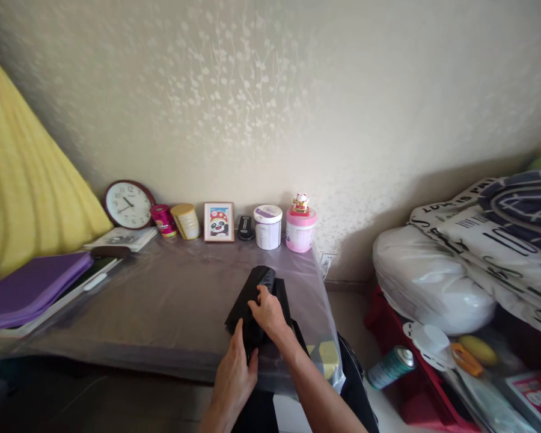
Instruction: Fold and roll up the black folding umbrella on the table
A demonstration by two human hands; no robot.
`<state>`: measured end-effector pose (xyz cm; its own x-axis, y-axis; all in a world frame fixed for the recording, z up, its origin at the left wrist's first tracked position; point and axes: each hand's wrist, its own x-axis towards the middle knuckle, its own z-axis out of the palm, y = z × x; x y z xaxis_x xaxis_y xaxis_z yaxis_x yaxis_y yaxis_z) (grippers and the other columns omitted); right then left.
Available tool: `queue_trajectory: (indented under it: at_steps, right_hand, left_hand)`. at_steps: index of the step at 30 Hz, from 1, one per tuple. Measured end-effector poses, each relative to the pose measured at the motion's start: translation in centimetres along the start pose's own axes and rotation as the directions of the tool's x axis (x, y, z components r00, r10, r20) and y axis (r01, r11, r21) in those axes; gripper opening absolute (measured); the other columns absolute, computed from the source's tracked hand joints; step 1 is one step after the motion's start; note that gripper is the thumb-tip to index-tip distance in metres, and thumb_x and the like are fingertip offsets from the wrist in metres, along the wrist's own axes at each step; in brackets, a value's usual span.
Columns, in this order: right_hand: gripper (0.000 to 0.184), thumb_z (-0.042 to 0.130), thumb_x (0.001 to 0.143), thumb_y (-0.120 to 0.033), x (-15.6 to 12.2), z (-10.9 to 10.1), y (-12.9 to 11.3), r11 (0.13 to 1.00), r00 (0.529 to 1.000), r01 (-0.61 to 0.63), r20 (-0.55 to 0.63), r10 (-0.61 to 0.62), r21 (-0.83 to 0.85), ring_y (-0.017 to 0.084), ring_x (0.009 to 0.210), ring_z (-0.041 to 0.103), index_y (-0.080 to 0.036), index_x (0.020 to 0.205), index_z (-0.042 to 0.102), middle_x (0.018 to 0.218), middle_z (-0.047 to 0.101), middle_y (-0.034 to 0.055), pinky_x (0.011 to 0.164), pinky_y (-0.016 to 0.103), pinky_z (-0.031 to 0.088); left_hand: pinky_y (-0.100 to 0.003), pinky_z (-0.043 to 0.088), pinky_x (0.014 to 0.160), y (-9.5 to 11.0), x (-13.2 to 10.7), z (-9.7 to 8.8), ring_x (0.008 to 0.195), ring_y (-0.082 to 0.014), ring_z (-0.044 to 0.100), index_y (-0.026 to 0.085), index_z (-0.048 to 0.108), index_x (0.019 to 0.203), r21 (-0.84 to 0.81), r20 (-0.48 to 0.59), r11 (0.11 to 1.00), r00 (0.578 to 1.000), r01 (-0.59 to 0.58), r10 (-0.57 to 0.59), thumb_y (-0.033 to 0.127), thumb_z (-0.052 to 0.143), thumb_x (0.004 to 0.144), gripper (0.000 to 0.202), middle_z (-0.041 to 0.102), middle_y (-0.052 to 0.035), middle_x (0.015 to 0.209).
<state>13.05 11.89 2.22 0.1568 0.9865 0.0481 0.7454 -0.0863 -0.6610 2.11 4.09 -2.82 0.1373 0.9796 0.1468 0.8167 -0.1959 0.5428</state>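
Observation:
A black, partly rolled sheet-like bundle (pixel 250 293) lies near the front right of the table; its exact kind is hard to make out. Its loose flaps spread to the left and right of a rounded middle. My left hand (pixel 235 370) grips the near end between thumb and fingers. Over the bundle's right side, my right hand (pixel 269 311) has its fingers bent and pressed on the rolled part. Both palms hide some of the dark material.
The table (pixel 162 300) has a clear plastic cover. Along the wall stand a clock (pixel 130 204), a framed panda picture (pixel 219 222), a white tub (pixel 267 227) and a pink tub (pixel 300 230). Purple folders (pixel 36 285) lie left; a red bin (pixel 417 385) stands right.

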Motion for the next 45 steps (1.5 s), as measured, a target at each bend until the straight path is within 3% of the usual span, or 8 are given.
queue_trajectory:
  at_steps: [4,9,16,22,28,32,36,45]
  right_hand:
    - [0.037,0.05,0.076,-0.022,-0.2,0.2,-0.3,0.999,0.999,0.037,0.024,-0.038,0.019,0.018,0.083,0.062,-0.015,0.112,0.052,0.081,0.068,0.004,0.069,0.024,0.04]
    - [0.03,0.047,0.077,-0.019,-0.2,0.2,-0.8,0.993,0.987,0.118,0.109,-0.12,0.029,0.015,0.084,0.063,-0.019,0.106,0.055,0.08,0.07,0.0007,0.07,0.022,0.041]
    - [0.025,0.047,0.08,-0.022,-0.4,0.3,-1.3,0.957,0.963,0.252,0.135,-0.234,-0.144,0.017,0.084,0.062,-0.021,0.101,0.059,0.085,0.069,0.0032,0.07,0.025,0.043]
    - [0.023,0.038,0.088,-0.021,-3.7,-1.4,0.4,0.817,0.825,0.564,-0.067,-0.561,0.118,0.012,0.091,0.057,-0.022,0.099,0.059,0.095,0.065,0.0014,0.084,0.025,0.042]
    - [0.028,0.034,0.09,-0.016,-5.3,-1.1,3.1,0.767,0.769,0.636,-0.146,-0.622,0.085,0.016,0.109,0.048,-0.019,0.108,0.055,0.111,0.059,0.0068,0.095,0.036,0.038]
    - [0.028,0.038,0.09,-0.021,-3.4,0.3,3.4,0.753,0.75,0.657,-0.07,-0.658,-0.04,0.017,0.121,0.038,-0.02,0.113,0.054,0.12,0.055,0.006,0.103,0.042,0.027]
    - [0.026,0.039,0.09,-0.024,0.2,1.0,3.5,0.722,0.724,0.683,-0.023,-0.689,-0.114,0.014,0.12,0.04,-0.021,0.107,0.058,0.112,0.061,0.0033,0.106,0.04,0.019]
    - [0.025,0.041,0.089,-0.025,6.9,0.7,4.0,0.743,0.761,0.645,0.065,-0.645,-0.178,0.015,0.116,0.042,-0.024,0.099,0.063,0.108,0.063,0.0008,0.104,0.04,0.014]
  left_hand:
    - [-0.029,0.049,0.078,0.4,-0.1,-0.5,0.105,-0.0208,0.056,0.014,0.013,0.136,-0.011,0.014,1.0,1.0,-0.014,0.014,0.024,0.034,0.085,0.056,0.037,-0.015,0.135]
    - [-0.025,0.048,0.067,0.4,-0.2,-0.6,0.091,-0.0178,0.061,0.016,0.022,0.134,0.079,0.031,0.994,0.997,-0.077,0.074,0.022,0.032,0.086,0.049,0.05,-0.0135,0.12]
    - [-0.024,0.047,0.061,0.3,0.0,-0.3,0.076,-0.016,0.063,0.017,0.036,0.128,0.161,0.083,0.986,0.996,-0.033,0.02,0.024,0.033,0.087,0.041,0.051,-0.0124,0.114]
    - [-0.028,0.048,0.067,0.0,0.0,-0.1,0.082,-0.0177,0.062,0.017,0.033,0.128,0.036,0.027,0.998,0.999,-0.048,0.047,0.024,0.032,0.086,0.043,0.05,-0.0118,0.113]
    - [-0.03,0.047,0.077,-0.5,-0.1,0.3,0.095,-0.0184,0.058,0.021,0.024,0.134,-0.067,-0.01,0.994,0.996,-0.091,0.091,0.024,0.032,0.086,0.049,0.049,-0.0098,0.117]
    - [-0.031,0.046,0.083,-0.9,-0.1,0.7,0.106,-0.0199,0.053,0.017,0.025,0.134,-0.07,-0.043,0.994,0.995,-0.089,0.086,0.026,0.033,0.085,0.05,0.047,-0.0115,0.123]
    - [-0.031,0.046,0.083,-1.0,-0.1,0.9,0.107,-0.0201,0.053,0.016,0.021,0.136,-0.08,-0.029,0.993,0.996,-0.085,0.083,0.028,0.032,0.086,0.053,0.046,-0.0125,0.124]
    - [-0.033,0.043,0.087,-0.4,0.1,-0.1,0.112,-0.0195,0.049,0.021,0.014,0.138,-0.157,0.052,0.987,0.998,-0.023,0.032,0.025,0.032,0.085,0.056,0.044,-0.0114,0.126]
